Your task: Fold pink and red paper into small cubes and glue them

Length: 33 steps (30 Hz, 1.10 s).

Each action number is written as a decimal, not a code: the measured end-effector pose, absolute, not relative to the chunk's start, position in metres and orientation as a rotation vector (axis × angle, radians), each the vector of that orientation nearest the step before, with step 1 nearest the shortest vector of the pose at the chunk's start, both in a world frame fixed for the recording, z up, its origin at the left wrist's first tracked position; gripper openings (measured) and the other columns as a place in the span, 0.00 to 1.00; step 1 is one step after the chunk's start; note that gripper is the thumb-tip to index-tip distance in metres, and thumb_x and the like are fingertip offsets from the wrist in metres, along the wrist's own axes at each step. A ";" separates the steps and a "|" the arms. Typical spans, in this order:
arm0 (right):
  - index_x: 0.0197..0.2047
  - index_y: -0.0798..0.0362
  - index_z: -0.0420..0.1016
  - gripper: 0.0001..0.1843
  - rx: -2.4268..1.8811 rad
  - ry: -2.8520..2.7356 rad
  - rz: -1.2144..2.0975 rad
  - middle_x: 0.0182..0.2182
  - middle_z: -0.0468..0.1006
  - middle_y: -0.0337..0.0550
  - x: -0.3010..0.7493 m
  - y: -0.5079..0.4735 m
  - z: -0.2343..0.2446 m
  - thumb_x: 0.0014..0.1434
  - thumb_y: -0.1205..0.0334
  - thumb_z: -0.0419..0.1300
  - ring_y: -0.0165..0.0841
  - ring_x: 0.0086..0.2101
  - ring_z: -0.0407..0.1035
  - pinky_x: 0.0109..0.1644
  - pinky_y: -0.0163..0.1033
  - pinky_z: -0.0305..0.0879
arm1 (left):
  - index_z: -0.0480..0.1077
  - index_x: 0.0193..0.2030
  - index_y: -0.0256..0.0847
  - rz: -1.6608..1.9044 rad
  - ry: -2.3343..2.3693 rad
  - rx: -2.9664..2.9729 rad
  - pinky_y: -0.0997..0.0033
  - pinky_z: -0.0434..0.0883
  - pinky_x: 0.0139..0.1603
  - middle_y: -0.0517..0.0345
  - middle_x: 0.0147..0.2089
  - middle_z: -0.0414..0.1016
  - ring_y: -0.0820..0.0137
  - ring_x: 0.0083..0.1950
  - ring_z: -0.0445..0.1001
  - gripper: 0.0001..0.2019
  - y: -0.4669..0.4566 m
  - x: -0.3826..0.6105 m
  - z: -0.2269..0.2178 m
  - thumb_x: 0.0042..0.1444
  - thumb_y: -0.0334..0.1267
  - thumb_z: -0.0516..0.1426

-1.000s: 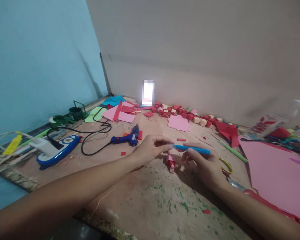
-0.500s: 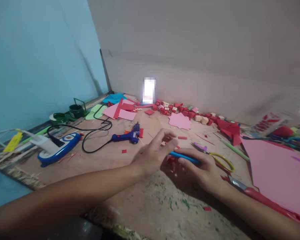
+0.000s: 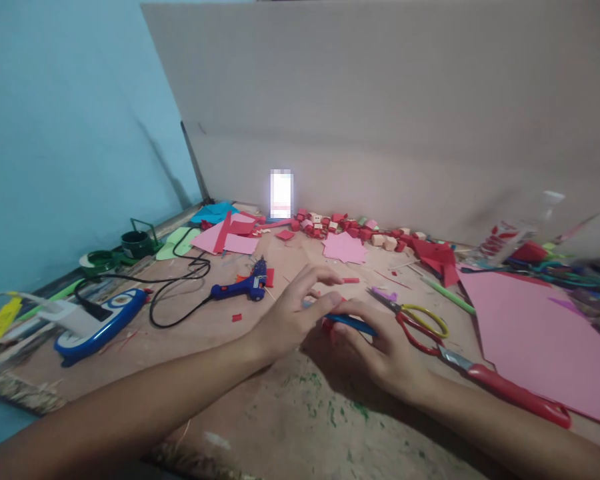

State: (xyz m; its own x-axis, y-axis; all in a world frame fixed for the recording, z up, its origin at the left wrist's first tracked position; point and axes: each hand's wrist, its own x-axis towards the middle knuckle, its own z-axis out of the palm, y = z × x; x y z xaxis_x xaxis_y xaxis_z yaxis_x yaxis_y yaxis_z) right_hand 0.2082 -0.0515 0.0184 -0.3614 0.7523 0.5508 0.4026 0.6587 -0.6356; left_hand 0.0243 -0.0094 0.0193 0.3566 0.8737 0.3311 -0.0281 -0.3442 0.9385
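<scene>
My right hand [image 3: 380, 347] lies low on the worktable and grips a blue pen [image 3: 353, 324], fingers curled over it. My left hand [image 3: 293, 310] rests against the pen's left end, thumb on the pen, the other fingers spread forward above it. A small red paper piece [image 3: 327, 325] peeks out between the two hands; most of it is hidden. Scissors with yellow and red handles [image 3: 420, 323] lie just right of my right hand.
A blue glue gun [image 3: 240, 287] with a black cord lies to the left, beside a blue power strip [image 3: 97, 327]. Red and pink paper scraps and small blocks [image 3: 360, 230] line the back wall. A large pink sheet [image 3: 535, 330] and a red-handled cutter [image 3: 510, 393] are at right.
Both hands have sunk toward the table with the pen and closed over the small red paper piece. The view has shifted, so the scissors now show fully.
</scene>
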 end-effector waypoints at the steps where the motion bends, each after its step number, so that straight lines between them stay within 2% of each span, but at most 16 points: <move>1: 0.50 0.48 0.75 0.08 -0.927 -1.975 0.507 0.43 0.84 0.45 0.210 -0.050 0.018 0.68 0.65 0.60 0.36 0.43 0.79 0.48 0.40 0.77 | 0.76 0.46 0.43 1.113 0.789 1.614 0.71 0.72 0.44 0.55 0.48 0.78 0.65 0.47 0.77 0.10 -0.007 0.025 0.020 0.63 0.45 0.60; 2: 0.49 0.48 0.74 0.07 -0.951 -1.947 0.520 0.43 0.83 0.45 0.212 -0.047 0.018 0.68 0.64 0.61 0.37 0.43 0.78 0.48 0.41 0.76 | 0.76 0.41 0.40 1.071 0.824 1.567 0.74 0.70 0.36 0.56 0.39 0.78 0.69 0.38 0.76 0.10 -0.004 0.025 0.020 0.62 0.45 0.62; 4: 0.48 0.48 0.72 0.07 -0.980 -1.874 0.545 0.42 0.82 0.45 0.219 -0.040 0.015 0.67 0.59 0.63 0.38 0.43 0.78 0.47 0.42 0.76 | 0.74 0.32 0.38 0.999 0.898 1.436 0.77 0.59 0.21 0.64 0.22 0.68 0.75 0.21 0.64 0.15 0.003 0.026 0.016 0.60 0.49 0.62; 6: 0.47 0.49 0.72 0.08 -1.040 -1.804 0.526 0.43 0.82 0.47 0.229 -0.031 0.011 0.69 0.55 0.60 0.39 0.44 0.78 0.49 0.45 0.75 | 0.71 0.31 0.39 1.005 0.932 1.356 0.77 0.49 0.16 0.71 0.16 0.56 0.79 0.15 0.52 0.18 0.011 0.025 0.010 0.60 0.53 0.61; 7: 0.46 0.50 0.73 0.09 -1.113 -1.797 0.489 0.44 0.82 0.48 0.233 -0.026 0.009 0.70 0.54 0.57 0.39 0.44 0.78 0.50 0.45 0.74 | 0.71 0.33 0.39 1.036 0.941 1.332 0.78 0.48 0.16 0.73 0.15 0.54 0.79 0.14 0.51 0.18 0.015 0.024 0.008 0.59 0.54 0.60; 10: 0.44 0.52 0.78 0.11 -1.195 -1.882 0.511 0.43 0.83 0.49 0.241 -0.016 0.007 0.70 0.56 0.57 0.41 0.43 0.77 0.47 0.46 0.72 | 0.70 0.39 0.40 1.147 0.974 1.269 0.79 0.54 0.17 0.74 0.16 0.55 0.78 0.15 0.55 0.18 0.028 0.019 0.006 0.57 0.55 0.61; 13: 0.44 0.52 0.82 0.11 -1.191 -2.019 0.570 0.42 0.84 0.48 0.238 -0.014 0.007 0.63 0.54 0.65 0.42 0.41 0.77 0.46 0.46 0.71 | 0.72 0.39 0.38 1.213 1.014 1.248 0.79 0.58 0.18 0.71 0.17 0.59 0.78 0.16 0.59 0.18 0.036 0.015 0.005 0.57 0.54 0.62; 16: 0.44 0.53 0.82 0.17 -1.188 -2.157 0.572 0.42 0.83 0.50 0.232 -0.016 0.006 0.54 0.53 0.73 0.45 0.43 0.75 0.48 0.49 0.69 | 0.74 0.39 0.38 1.200 1.030 1.253 0.79 0.56 0.17 0.69 0.16 0.63 0.78 0.16 0.60 0.17 0.038 0.014 -0.001 0.57 0.52 0.63; 22: 0.42 0.52 0.81 0.08 -1.172 -2.146 0.697 0.38 0.83 0.46 0.226 -0.023 0.014 0.63 0.57 0.66 0.39 0.39 0.76 0.46 0.43 0.71 | 0.73 0.39 0.39 1.155 1.008 1.246 0.79 0.57 0.15 0.70 0.15 0.63 0.77 0.13 0.59 0.17 0.039 0.015 -0.009 0.58 0.52 0.62; 24: 0.43 0.52 0.81 0.09 -1.134 -2.080 0.873 0.39 0.83 0.45 0.226 -0.027 0.020 0.64 0.56 0.66 0.38 0.39 0.77 0.45 0.42 0.72 | 0.74 0.40 0.38 1.162 1.011 1.237 0.79 0.57 0.15 0.69 0.15 0.64 0.77 0.14 0.60 0.17 0.040 0.015 -0.009 0.58 0.53 0.62; 26: 0.43 0.51 0.82 0.11 -1.045 -2.060 1.234 0.37 0.83 0.43 0.228 -0.031 0.025 0.63 0.53 0.66 0.37 0.37 0.77 0.43 0.41 0.73 | 0.74 0.40 0.38 1.171 1.019 1.223 0.79 0.56 0.15 0.69 0.15 0.63 0.76 0.14 0.60 0.18 0.042 0.014 -0.008 0.58 0.53 0.62; 28: 0.38 0.52 0.83 0.14 -0.931 -1.981 1.661 0.33 0.84 0.44 0.232 -0.031 0.027 0.55 0.51 0.73 0.38 0.33 0.78 0.38 0.41 0.74 | 0.74 0.40 0.38 1.183 1.026 1.208 0.79 0.56 0.15 0.70 0.16 0.63 0.76 0.14 0.61 0.19 0.043 0.013 -0.007 0.57 0.54 0.62; 30: 0.35 0.53 0.84 0.20 -0.886 -1.724 1.866 0.31 0.84 0.45 0.237 -0.024 0.024 0.43 0.50 0.80 0.39 0.30 0.77 0.35 0.42 0.74 | 0.74 0.40 0.37 1.201 1.033 1.193 0.79 0.56 0.14 0.70 0.16 0.62 0.76 0.15 0.62 0.20 0.045 0.012 -0.006 0.56 0.54 0.63; 31: 0.35 0.53 0.84 0.23 -0.905 -1.377 1.704 0.30 0.84 0.45 0.240 -0.018 0.021 0.42 0.45 0.79 0.38 0.27 0.76 0.32 0.41 0.73 | 0.74 0.41 0.37 1.212 1.037 1.187 0.79 0.56 0.14 0.70 0.16 0.61 0.76 0.15 0.62 0.20 0.046 0.012 -0.006 0.56 0.55 0.62; 32: 0.41 0.47 0.83 0.25 -0.920 -1.230 1.578 0.35 0.84 0.42 0.242 -0.013 0.017 0.52 0.35 0.70 0.34 0.29 0.75 0.34 0.39 0.73 | 0.74 0.42 0.37 1.224 1.040 1.182 0.79 0.56 0.14 0.71 0.16 0.61 0.76 0.15 0.62 0.20 0.046 0.012 -0.006 0.56 0.55 0.62; 33: 0.45 0.44 0.82 0.28 -0.934 -1.159 1.504 0.41 0.84 0.40 0.244 -0.007 0.013 0.59 0.30 0.60 0.32 0.31 0.75 0.36 0.38 0.74 | 0.74 0.42 0.37 1.236 1.042 1.179 0.79 0.56 0.14 0.71 0.17 0.61 0.76 0.15 0.62 0.21 0.047 0.011 -0.005 0.56 0.55 0.62</move>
